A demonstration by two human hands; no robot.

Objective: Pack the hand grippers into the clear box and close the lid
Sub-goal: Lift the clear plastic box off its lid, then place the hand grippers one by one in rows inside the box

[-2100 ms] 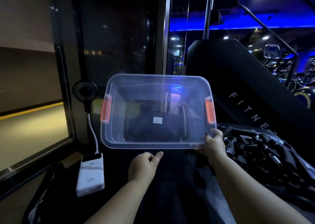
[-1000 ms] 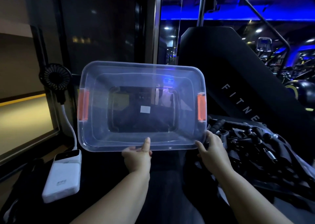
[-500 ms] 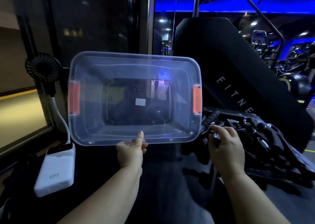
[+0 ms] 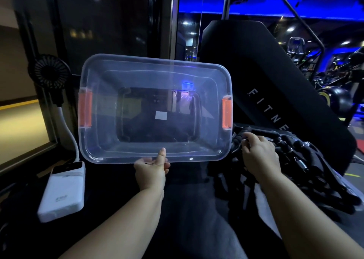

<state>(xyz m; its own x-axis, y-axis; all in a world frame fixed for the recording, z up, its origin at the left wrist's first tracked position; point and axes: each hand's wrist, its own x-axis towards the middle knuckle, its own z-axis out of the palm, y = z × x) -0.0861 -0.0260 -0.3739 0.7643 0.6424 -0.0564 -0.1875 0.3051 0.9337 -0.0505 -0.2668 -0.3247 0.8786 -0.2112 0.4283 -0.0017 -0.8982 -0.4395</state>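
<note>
The clear box (image 4: pixel 102 152) with orange latches on its short sides is tilted up, its open mouth facing me, and it is empty. My left hand (image 4: pixel 152 172) grips the middle of its near rim, thumb over the edge. A pile of black hand grippers (image 4: pixel 307 156) with foam handles and springs lies to the right of the box. My right hand (image 4: pixel 258 154) reaches into that pile with curled fingers touching one handle; whether it holds one is hidden. No lid is in view.
A white power bank (image 4: pixel 63 189) lies at the lower left, its white cable leading up to a small black fan (image 4: pixel 49 73). A large black fitness machine (image 4: pixel 266 93) stands behind the pile. Dark glass panels are behind the box.
My right hand let go of the box's right corner and moved to the gripper pile. My left hand took hold of the near rim and now holds the box alone.
</note>
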